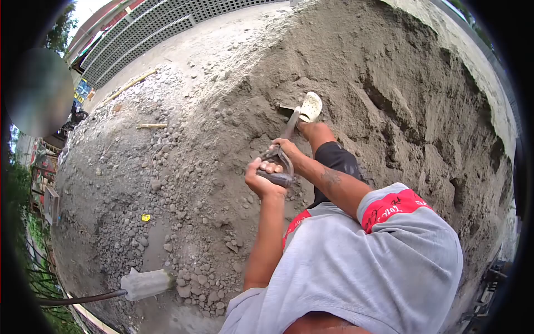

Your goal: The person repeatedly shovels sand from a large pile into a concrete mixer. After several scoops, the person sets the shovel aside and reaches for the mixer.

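With both fists closed on the shovel's D-handle (276,177), my left hand (262,179) nearer me than my right hand (285,148), the shaft runs away toward my sandal (310,106) on the blade in the sand pile (400,100).

An outdoor yard is seen in daylight, its ground covered by a large heap of grey sand (423,94) on one side and a spread of loose gravel and stones (167,167) on the other. A long metal mesh fence (167,22) is set along the far edge, with a red-roofed building (105,16) and trees behind it. Green plants (22,189) are seen at the left margin, and a small yellow scrap (146,217) is lying among the stones.
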Available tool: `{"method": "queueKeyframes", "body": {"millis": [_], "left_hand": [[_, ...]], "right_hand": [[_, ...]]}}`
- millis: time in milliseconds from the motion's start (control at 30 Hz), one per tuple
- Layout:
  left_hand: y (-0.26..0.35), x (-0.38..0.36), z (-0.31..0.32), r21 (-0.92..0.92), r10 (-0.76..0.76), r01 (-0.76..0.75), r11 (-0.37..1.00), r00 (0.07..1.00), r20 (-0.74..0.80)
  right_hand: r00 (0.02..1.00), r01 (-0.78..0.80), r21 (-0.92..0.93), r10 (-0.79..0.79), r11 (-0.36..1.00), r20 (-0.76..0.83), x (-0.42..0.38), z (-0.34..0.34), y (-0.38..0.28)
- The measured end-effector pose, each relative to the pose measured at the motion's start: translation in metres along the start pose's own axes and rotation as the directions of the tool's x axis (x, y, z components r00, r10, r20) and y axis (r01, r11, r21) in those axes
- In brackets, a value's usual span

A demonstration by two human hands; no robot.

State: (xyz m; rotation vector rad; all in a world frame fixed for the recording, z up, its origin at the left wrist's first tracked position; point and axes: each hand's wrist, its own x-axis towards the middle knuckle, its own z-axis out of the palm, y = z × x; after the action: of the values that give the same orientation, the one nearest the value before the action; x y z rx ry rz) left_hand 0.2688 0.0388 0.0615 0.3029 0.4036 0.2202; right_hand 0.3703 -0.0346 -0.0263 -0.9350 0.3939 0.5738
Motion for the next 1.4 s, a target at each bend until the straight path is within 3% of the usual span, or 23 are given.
{"method": "queueKeyframes", "body": {"millis": [33,67,167,233,300,367,433,500,600,667,800,900,967,1000,1067,1100,1133,1233,1400], "left_hand": [[0.029,0.02,-0.005,0.008,0.048,-0.047,0.999,0.998,-0.048],[0.032,0.013,-0.03,0.011,0.055,-0.054,0.998,0.994,-0.096],[0.064,0.039,-0.04,0.21,0.036,0.007,0.978,0.98,-0.196],[0.052,0.031,-0.073,0.21,0.028,0.033,0.977,0.959,-0.283],[0.052,0.027,-0.086,0.257,0.043,0.026,0.966,0.965,-0.257],[0.059,0.023,-0.108,0.376,0.093,0.034,0.926,0.945,-0.315],[0.063,0.026,-0.141,0.387,0.066,0.065,0.92,0.946,-0.317],[0.06,0.028,-0.182,0.368,-0.025,0.159,0.916,0.939,-0.344],[0.045,0.012,-0.253,0.326,-0.127,0.32,0.889,0.86,-0.495],[0.02,-0.008,-0.286,0.284,-0.11,0.31,0.907,0.828,-0.55],[-0.008,-0.066,-0.279,0.185,-0.122,0.281,0.942,0.797,-0.591],[-0.004,-0.104,-0.234,0.184,-0.031,0.236,0.954,0.69,-0.723],[0.003,-0.109,-0.205,0.215,0.031,0.214,0.953,0.636,-0.771],[0.008,-0.112,-0.193,0.219,0.087,0.16,0.963,0.582,-0.809],[0.013,-0.108,-0.193,0.241,0.154,0.111,0.964,0.506,-0.849],[0.013,-0.105,-0.202,0.346,0.252,0.136,0.928,0.453,-0.855],[0.013,-0.103,-0.212,0.443,0.35,0.162,0.882,0.405,-0.844],[0.006,-0.103,-0.262,0.532,0.442,0.22,0.818,0.354,-0.824],[0.02,-0.154,-0.285,0.505,0.423,0.212,0.837,0.333,-0.842]], "right_hand": [[1.0,0.005,0.051,-0.004,0.999,-0.017,0.022,0.034,0.007],[0.999,-0.043,0.049,0.044,0.998,-0.025,0.021,0.024,0.036],[0.968,0.003,-0.229,-0.061,0.973,-0.244,0.033,0.064,0.041],[1.0,0.017,-0.401,-0.019,0.916,0.0,0.019,0.028,0.064],[0.989,-0.147,-0.532,0.12,0.834,-0.086,-0.042,0.013,0.045],[0.98,-0.004,-0.427,0.088,0.904,0.176,-0.008,-0.063,0.05],[1.0,0.008,-0.476,-0.016,0.879,-0.014,-0.057,-0.083,0.028],[0.993,-0.047,-0.506,-0.016,0.862,-0.119,-0.11,-0.101,0.005],[0.973,-0.109,-0.487,-0.008,0.867,-0.232,-0.105,-0.156,-0.004],[0.933,-0.244,-0.474,0.072,0.846,-0.352,-0.102,-0.167,-0.004],[0.918,-0.353,-0.523,0.181,0.775,-0.352,-0.034,-0.166,0.019],[0.899,-0.406,-0.564,0.206,0.719,-0.386,0.042,-0.152,0.057],[0.89,-0.42,-0.245,0.343,0.874,-0.3,0.117,-0.17,0.104],[0.886,-0.357,-0.234,0.249,0.904,-0.39,0.116,-0.135,0.093],[0.846,-0.388,-0.138,0.294,0.911,-0.444,0.152,-0.13,0.107],[0.812,-0.387,-0.054,0.312,0.921,-0.493,0.164,-0.127,0.113],[0.782,-0.38,-0.056,0.289,0.923,-0.553,0.168,-0.124,0.119],[0.78,-0.372,-0.06,0.277,0.926,-0.561,0.163,-0.125,0.139],[0.786,-0.383,-0.025,0.311,0.923,-0.534,0.113,-0.133,0.18]]}}
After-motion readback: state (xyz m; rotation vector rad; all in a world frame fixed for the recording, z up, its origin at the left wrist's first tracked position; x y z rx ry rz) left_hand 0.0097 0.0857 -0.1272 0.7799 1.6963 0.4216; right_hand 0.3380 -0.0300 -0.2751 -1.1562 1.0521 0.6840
